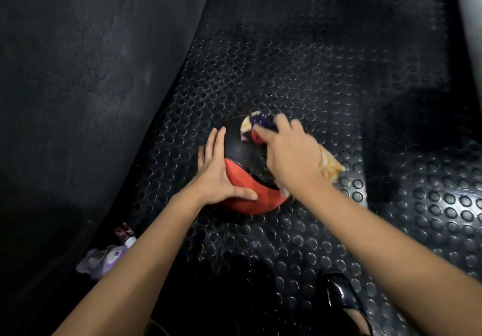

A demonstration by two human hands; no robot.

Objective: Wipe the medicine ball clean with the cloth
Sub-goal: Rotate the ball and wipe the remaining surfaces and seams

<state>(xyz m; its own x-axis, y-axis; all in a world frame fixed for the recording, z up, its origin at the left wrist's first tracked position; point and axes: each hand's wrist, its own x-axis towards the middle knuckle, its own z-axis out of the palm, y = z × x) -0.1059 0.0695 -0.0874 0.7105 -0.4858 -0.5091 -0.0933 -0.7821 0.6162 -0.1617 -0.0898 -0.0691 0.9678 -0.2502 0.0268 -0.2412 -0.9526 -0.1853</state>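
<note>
Pressure matters here: right hand [292,153] bunches the cloth [257,124] against the medicine ball [245,153] on the studded floor [287,74]; left hand [216,171], open-palmed, should brace it against rolling.

Honestly there's nothing readable anywhere here, no words, numbers or logos that I can make out. The medicine ball [242,158] in the middle shows only plain black and red panels on the part you can see, and the cloth [257,124] on its far side just has a coloured pattern. The small bottle [125,234] near left has a dark label, but it's way too small and blurry to read.
</note>
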